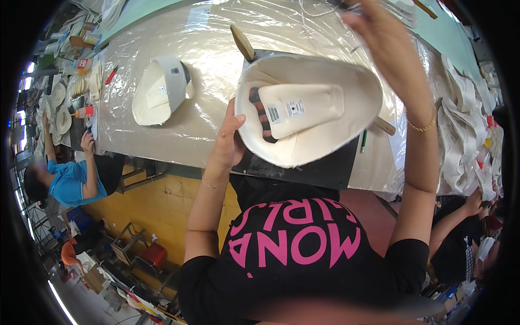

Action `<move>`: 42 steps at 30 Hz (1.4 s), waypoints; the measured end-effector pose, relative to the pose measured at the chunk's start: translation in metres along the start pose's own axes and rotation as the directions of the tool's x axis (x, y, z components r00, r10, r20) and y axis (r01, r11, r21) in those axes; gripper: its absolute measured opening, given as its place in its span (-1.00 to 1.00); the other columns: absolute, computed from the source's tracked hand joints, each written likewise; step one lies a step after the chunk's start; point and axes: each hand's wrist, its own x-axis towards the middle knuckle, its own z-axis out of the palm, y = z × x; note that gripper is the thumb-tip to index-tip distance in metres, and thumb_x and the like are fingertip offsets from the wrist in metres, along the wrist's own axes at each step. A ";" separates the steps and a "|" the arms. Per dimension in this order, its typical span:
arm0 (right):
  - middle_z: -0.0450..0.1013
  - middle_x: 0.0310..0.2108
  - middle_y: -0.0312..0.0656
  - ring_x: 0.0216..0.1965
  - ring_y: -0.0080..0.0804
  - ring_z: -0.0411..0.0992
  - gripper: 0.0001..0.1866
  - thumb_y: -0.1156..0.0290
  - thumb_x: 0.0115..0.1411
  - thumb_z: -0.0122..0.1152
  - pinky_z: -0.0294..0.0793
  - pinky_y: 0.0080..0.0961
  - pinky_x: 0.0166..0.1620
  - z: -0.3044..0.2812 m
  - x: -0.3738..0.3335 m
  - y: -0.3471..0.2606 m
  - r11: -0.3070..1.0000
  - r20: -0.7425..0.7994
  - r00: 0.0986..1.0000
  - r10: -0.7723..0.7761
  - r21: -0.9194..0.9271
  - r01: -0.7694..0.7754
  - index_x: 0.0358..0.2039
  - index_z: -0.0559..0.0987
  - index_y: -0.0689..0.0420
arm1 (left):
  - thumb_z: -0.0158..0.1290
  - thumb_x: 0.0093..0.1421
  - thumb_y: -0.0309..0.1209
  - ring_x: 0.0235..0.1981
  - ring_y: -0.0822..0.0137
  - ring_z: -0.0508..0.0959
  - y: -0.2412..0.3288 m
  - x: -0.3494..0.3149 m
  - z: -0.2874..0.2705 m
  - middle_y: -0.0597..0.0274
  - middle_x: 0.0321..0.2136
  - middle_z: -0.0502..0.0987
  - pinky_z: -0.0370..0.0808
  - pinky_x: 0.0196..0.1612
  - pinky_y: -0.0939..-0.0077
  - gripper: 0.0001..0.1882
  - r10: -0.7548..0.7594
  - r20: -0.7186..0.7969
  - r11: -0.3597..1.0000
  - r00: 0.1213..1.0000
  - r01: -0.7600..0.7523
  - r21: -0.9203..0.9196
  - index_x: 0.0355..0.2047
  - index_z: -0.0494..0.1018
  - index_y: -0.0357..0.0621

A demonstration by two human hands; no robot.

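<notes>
My left hand (228,142) grips the near-left rim of a large cream padded shell (357,89), shaped like a deep bowl. Its thumb lies over the rim, and fingers show through a slot in the shell's inner side. Inside the shell sits a raised cream pad (322,105) bearing printed labels. My right hand (374,35) is raised beyond the shell at the upper right, blurred, so its fingers are hard to read. Close to it, a thin white cord (319,13) loops at the top edge; whether the hand holds it is unclear.
A smaller cream shell (149,111) rests on the plastic-covered table to the left. A wooden tool (242,42), a wooden handle (385,126) and a green pencil (364,141) lie around a black mat (325,172). Cream pieces (457,127) pile at right. Co-workers sit on both sides.
</notes>
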 end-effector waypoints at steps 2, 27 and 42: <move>0.52 -0.32 -0.05 -0.32 -0.39 0.50 -0.77 0.41 0.37 0.10 0.46 -0.47 -0.19 -0.024 -0.013 -0.006 0.976 -0.239 0.949 0.207 0.118 -0.184 0.00 0.48 0.18 | 0.00 0.20 -0.21 0.11 -0.01 0.43 -0.002 -0.004 0.004 -0.17 0.15 0.26 0.51 0.12 0.07 -0.26 -0.002 -0.044 0.999 0.999 0.000 -0.049 0.32 0.03 -0.20; 0.46 -0.35 -0.29 -0.50 -0.36 0.49 -0.69 0.38 -0.03 0.47 0.45 -0.46 -0.49 0.052 -0.082 -0.098 0.881 0.275 0.961 -0.024 0.460 -0.109 -0.24 0.63 0.08 | -0.01 0.05 -0.13 0.18 0.03 0.40 0.032 -0.045 0.047 -0.13 0.14 0.33 0.34 0.26 0.16 -0.16 0.024 -0.090 0.976 0.996 -0.043 -0.211 0.29 0.09 -0.33; 0.46 -0.38 -0.24 -0.52 -0.33 0.48 -0.76 0.43 0.02 0.44 0.42 -0.43 -0.49 0.055 -0.077 -0.113 0.877 0.229 0.973 -0.021 0.472 -0.092 -0.27 0.64 0.14 | 0.06 0.06 -0.26 0.18 0.12 0.40 0.042 -0.054 0.045 -0.04 0.14 0.34 0.34 0.25 0.27 -0.20 -0.010 -0.027 0.944 1.000 0.000 -0.329 0.30 0.09 -0.28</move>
